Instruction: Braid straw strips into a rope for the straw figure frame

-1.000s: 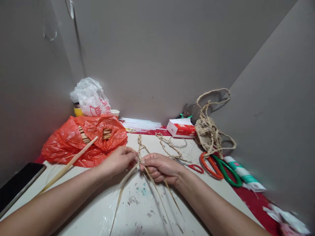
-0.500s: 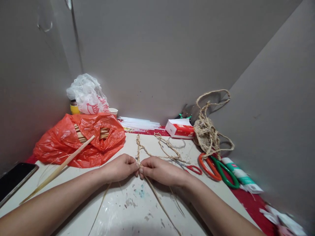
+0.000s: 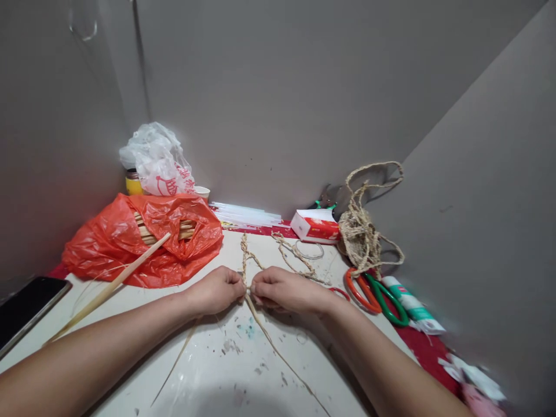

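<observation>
A white tabletop (image 3: 208, 376) with dark smudges stretches beneath everything. On its far left sits a crumpled red-orange plastic bag (image 3: 167, 269), pale straw bundles showing through its openings. At far right stands a tangled coil of tan braided rope (image 3: 360, 237). A black flat phone (image 3: 30, 313) lies at the left edge. The left hand (image 3: 217, 291) and right hand (image 3: 284, 289) meet mid-table, nearly touching; each is curled, thumb and fingers pinching the near end of a narrow tan straw braid (image 3: 244, 260). Which strands each grips is hidden. The braid lies mid-table, running away from the fingers to the far side. From between the hands, a thin pale straw strand (image 3: 278, 350) trails toward the near right.
</observation>
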{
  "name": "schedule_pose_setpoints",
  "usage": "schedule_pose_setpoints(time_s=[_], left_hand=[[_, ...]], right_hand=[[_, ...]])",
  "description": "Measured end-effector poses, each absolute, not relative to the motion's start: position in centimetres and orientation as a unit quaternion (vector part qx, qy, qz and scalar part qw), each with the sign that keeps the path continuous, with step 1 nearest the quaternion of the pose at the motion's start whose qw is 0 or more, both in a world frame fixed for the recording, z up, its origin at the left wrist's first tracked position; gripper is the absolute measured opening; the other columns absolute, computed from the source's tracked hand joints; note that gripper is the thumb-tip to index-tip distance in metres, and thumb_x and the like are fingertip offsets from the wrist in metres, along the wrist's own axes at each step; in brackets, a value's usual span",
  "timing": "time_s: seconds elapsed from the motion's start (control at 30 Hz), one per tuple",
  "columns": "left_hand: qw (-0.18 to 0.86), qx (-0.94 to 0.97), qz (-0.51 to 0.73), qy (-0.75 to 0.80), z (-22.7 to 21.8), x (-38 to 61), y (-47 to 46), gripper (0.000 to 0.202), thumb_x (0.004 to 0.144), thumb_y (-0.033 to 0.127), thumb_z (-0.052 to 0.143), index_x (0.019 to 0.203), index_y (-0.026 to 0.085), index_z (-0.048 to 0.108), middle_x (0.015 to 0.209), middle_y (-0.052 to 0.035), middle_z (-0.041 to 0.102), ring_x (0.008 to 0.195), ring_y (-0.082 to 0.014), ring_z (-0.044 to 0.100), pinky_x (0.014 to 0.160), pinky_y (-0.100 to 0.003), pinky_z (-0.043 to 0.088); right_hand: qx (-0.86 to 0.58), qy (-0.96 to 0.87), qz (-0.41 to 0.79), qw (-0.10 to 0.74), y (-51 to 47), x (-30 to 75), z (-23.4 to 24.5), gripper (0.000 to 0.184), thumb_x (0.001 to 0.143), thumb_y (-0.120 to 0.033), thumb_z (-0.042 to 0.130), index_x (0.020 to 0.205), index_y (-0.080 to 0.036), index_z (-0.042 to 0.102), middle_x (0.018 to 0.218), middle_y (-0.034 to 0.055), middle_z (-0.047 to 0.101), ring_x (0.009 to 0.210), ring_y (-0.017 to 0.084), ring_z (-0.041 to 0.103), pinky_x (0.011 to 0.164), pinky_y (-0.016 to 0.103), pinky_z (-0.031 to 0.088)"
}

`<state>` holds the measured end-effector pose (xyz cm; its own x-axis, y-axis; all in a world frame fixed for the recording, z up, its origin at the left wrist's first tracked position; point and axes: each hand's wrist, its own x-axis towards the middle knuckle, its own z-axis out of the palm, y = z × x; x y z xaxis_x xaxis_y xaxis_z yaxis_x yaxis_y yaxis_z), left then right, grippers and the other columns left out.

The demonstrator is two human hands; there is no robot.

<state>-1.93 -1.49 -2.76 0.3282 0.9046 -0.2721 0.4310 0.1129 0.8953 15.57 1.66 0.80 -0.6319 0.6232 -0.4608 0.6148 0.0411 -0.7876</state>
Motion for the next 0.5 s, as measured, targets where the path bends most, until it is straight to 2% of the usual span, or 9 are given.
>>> schedule_pose_setpoints(time_s=[0.1,0.27,0.37,0.43,0.5], left_hand=[[0.539,0.606,0.251,0.528,-3.1,-1.9,-1.5,0.023,0.071,0.033,0.049,0.059,0.014,0.054,0.048,0.0048,0.041,0.043,-0.0058,0.027,0.045,-0.022,0.02],[0.605,0.558,0.255,0.507,-2.8,-2.0,-1.3,0.017,0.066,0.024,0.049,0.052,0.017,0.044,0.041,0.0065,0.034,0.036,-0.0047,0.02,0.04,-0.024,0.01],[0.63,0.549,0.245,0.492,-2.4,-2.3,-1.2,0.022,0.067,0.026,0.049,0.05,0.018,0.039,0.039,0.007,0.031,0.034,-0.0043,0.019,0.038,-0.023,0.008],[0.639,0.544,0.245,0.485,-2.3,-2.4,-1.3,0.023,0.068,0.028,0.049,0.05,0.018,0.039,0.039,0.0073,0.031,0.033,-0.0038,0.019,0.038,-0.023,0.008],[0.643,0.54,0.253,0.481,-2.3,-2.5,-1.3,0.023,0.068,0.028,0.05,0.05,0.018,0.039,0.039,0.0078,0.031,0.032,-0.0035,0.019,0.037,-0.022,0.007]], right_hand=[[-0.455,-0.671,0.585,-0.025,1.4,14.3,1.5,0.018,0.077,-0.018,0.04,0.06,-0.016,0.047,0.04,-0.0072,0.035,0.031,0.005,0.03,0.035,0.018,0.023],[-0.542,-0.702,0.461,-0.034,-1.3,12.0,2.5,0.021,0.077,-0.017,0.042,0.058,-0.015,0.051,0.041,0.0,0.048,0.032,0.01,0.044,0.037,0.022,0.031],[-0.59,-0.728,0.349,-0.019,-3.2,10.9,2.1,0.024,0.08,-0.022,0.039,0.07,-0.013,0.059,0.056,0.008,0.062,0.042,0.016,0.055,0.045,0.026,0.039],[-0.605,-0.76,0.239,-0.005,-4.1,10.5,1.6,0.028,0.082,-0.024,0.039,0.082,-0.013,0.064,0.075,0.014,0.069,0.061,0.022,0.064,0.055,0.029,0.043],[-0.599,-0.79,0.13,-0.004,-4.9,10.2,1.0,0.03,0.083,-0.021,0.038,0.088,-0.012,0.066,0.09,0.0174,0.069,0.079,0.027,0.065,0.064,0.032,0.044]])
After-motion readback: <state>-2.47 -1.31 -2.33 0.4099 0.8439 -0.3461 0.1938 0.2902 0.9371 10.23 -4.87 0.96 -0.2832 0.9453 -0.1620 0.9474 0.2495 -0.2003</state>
